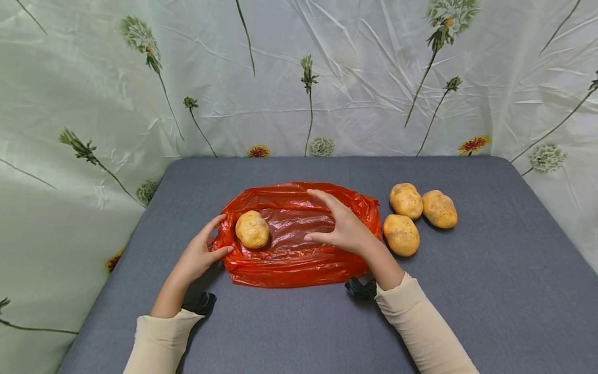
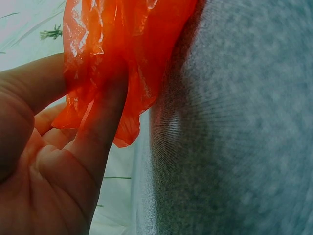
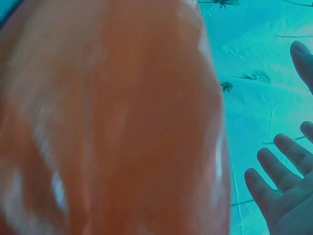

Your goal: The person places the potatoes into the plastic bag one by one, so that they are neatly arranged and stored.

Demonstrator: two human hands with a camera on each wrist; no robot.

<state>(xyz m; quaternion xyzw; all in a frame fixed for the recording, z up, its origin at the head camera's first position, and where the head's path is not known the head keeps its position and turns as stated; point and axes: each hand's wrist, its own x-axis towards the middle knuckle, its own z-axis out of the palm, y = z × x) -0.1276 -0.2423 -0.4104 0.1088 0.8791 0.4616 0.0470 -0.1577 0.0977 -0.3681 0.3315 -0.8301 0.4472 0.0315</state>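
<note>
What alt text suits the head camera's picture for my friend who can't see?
A person's left hand touches the left end of a red plastic bag where one potato lies; the right hand is over the bag. Three more potatoes sit right of it on a grey table.

Cream slvs [image 1: 422, 322], L & R; dk wrist cams [image 1: 361, 289], both.
</note>
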